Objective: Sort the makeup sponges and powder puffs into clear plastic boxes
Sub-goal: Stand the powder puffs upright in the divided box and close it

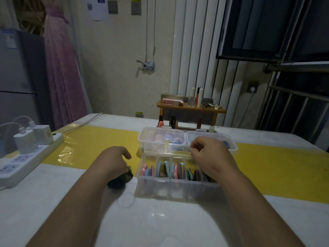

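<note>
a: so, where's the dark puff [127, 175] from the fingers?
b: under the left hand [114, 161], on the palm side of its curled fingers, low on the table [160, 220]. whether they clutch it or only rest on it, i cannot tell.
a: and the near box [178, 188]?
b: just to the right of those fingers, close beside the puff. its slots run away from the person, and the puffs [161, 169] in them stand on edge, so i'd say the dark one must be tipped upright to go in.
a: right hand [210, 157]?
b: over the box's right end, fingers curled, tips drawn together at the rim of a clear lid [167, 148]. gripping it or not, i cannot tell. the far box [142, 138] sits just beyond those tips.
a: so which hand?
b: the left, i'd judge: it's on the puff, and the leftmost slot is the 1 nearest its fingers.
</note>
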A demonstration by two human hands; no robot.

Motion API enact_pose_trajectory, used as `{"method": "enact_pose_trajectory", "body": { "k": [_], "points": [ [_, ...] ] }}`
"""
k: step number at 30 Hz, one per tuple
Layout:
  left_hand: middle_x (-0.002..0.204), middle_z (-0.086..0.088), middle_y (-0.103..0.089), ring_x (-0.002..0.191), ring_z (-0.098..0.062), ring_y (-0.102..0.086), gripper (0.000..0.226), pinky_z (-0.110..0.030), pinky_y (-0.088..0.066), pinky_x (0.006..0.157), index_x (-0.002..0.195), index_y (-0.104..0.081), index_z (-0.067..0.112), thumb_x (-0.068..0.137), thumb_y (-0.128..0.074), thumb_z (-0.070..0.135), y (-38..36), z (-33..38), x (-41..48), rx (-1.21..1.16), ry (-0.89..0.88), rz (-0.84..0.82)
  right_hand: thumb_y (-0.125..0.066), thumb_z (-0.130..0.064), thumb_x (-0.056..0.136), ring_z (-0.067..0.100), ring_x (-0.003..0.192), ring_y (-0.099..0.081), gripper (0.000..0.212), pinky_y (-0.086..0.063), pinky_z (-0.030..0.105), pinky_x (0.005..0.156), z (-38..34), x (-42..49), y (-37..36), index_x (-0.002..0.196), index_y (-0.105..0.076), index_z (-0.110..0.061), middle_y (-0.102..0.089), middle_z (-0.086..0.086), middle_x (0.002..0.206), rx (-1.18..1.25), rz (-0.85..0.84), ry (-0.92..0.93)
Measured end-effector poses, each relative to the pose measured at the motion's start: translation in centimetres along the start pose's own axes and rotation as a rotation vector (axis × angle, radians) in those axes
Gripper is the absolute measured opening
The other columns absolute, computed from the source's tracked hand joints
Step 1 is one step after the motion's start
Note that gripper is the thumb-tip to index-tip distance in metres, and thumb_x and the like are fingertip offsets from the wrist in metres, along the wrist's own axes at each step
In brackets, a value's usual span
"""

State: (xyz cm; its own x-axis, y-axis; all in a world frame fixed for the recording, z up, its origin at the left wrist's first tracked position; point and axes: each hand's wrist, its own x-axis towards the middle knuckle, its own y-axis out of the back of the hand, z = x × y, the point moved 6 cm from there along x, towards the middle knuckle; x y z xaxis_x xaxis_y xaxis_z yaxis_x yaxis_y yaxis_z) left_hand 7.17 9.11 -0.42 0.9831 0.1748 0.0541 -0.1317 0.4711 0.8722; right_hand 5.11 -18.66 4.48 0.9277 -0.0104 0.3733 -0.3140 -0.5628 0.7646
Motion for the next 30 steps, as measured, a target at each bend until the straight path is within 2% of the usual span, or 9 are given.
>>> {"method": "enact_pose_trajectory", "body": {
  "k": [4, 7, 11, 14, 18, 22, 27, 30],
  "points": [
    [0.094, 0.001, -0.055, 0.084, -0.017, -0.058, 0.032, -0.026, -0.050, 0.058, 0.105, -0.066, 0.023, 0.080, -0.078, 0.008, 0.4, -0.1, 0.0, -0.164, 0.042, 0.049, -0.058, -0.024, 0.094, 0.010, 0.084, -0.061, 0.013, -0.058, 0.037, 0.078, 0.0, 0.1, 0.0, 0.101, -0.068, -0.029, -0.067, -0.008, 0.094, 0.028, 0.022, 0.005],
    [0.093, -0.001, -0.055, 0.079, -0.017, -0.058, 0.028, -0.025, -0.048, 0.052, 0.100, -0.064, 0.022, 0.082, -0.076, 0.005, 0.3, 0.1, -0.1, -0.231, 0.062, 0.084, -0.059, -0.025, 0.094, 0.010, 0.085, -0.061, 0.013, -0.058, 0.036, 0.078, 0.0, 0.1, 0.0, 0.102, -0.068, -0.029, -0.068, -0.008, 0.095, 0.032, 0.029, 0.006],
    [0.089, -0.004, -0.064, 0.082, -0.023, -0.060, 0.021, -0.038, -0.056, 0.070, 0.087, -0.060, 0.022, 0.083, -0.071, 0.005, 1.2, 0.1, 0.0, -0.217, 0.041, 0.223, -0.059, -0.025, 0.094, 0.009, 0.084, -0.061, 0.013, -0.057, 0.032, 0.076, -0.2, 0.0, -0.1, 0.103, -0.068, -0.028, -0.068, -0.008, 0.095, 0.044, 0.030, 0.013],
    [0.088, -0.007, -0.065, 0.080, -0.025, -0.059, 0.020, -0.035, -0.049, 0.064, 0.079, -0.061, 0.019, 0.083, -0.067, 0.000, 1.7, 0.4, 0.0, -0.290, 0.001, 0.317, -0.058, -0.024, 0.095, 0.007, 0.082, -0.060, 0.014, -0.053, 0.026, 0.070, -0.3, 0.0, -0.2, 0.104, -0.068, -0.027, -0.067, -0.008, 0.096, 0.055, 0.020, 0.020],
    [0.093, -0.006, -0.066, 0.080, -0.023, -0.061, 0.022, -0.028, -0.040, 0.056, 0.074, -0.064, 0.017, 0.085, -0.065, -0.002, 2.4, 1.4, -0.7, -0.516, -0.034, 0.432, -0.058, -0.023, 0.096, 0.004, 0.079, -0.059, 0.014, -0.042, 0.016, 0.059, -0.4, 0.1, -0.6, 0.106, -0.067, -0.027, -0.066, -0.009, 0.094, 0.120, -0.007, 0.022],
    [0.085, 0.000, -0.068, 0.083, -0.012, -0.064, 0.028, -0.020, -0.043, 0.062, 0.075, -0.067, 0.021, 0.088, -0.062, -0.003, 2.0, 2.9, -1.4, -0.760, -0.091, 0.411, -0.057, -0.020, 0.097, 0.004, 0.086, -0.059, 0.016, -0.045, 0.013, 0.063, -0.7, 0.1, -1.1, 0.108, -0.068, -0.026, -0.065, -0.009, 0.099, 0.240, -0.052, 0.042],
    [0.086, 0.008, -0.071, 0.083, 0.001, -0.066, 0.031, -0.007, -0.047, 0.068, 0.081, -0.072, 0.028, 0.087, -0.066, -0.001, 1.3, 4.6, -1.9, -0.842, -0.221, 0.346, -0.050, -0.017, 0.101, 0.002, 0.097, -0.056, 0.022, -0.047, 0.018, 0.075, -1.4, 0.0, -1.7, 0.112, -0.064, -0.030, -0.061, -0.013, 0.110, 0.327, -0.158, 0.076],
    [0.090, 0.006, -0.072, 0.084, 0.000, -0.065, 0.032, -0.010, -0.049, 0.074, 0.084, -0.073, 0.030, 0.085, -0.069, -0.001, 1.6, 5.3, -2.4, -0.876, -0.288, 0.369, -0.049, -0.015, 0.102, 0.002, 0.103, -0.056, 0.025, -0.048, 0.019, 0.079, -1.9, -0.2, -2.0, 0.113, -0.063, -0.032, -0.061, -0.015, 0.113, 0.381, -0.233, 0.090]
  ]
}}
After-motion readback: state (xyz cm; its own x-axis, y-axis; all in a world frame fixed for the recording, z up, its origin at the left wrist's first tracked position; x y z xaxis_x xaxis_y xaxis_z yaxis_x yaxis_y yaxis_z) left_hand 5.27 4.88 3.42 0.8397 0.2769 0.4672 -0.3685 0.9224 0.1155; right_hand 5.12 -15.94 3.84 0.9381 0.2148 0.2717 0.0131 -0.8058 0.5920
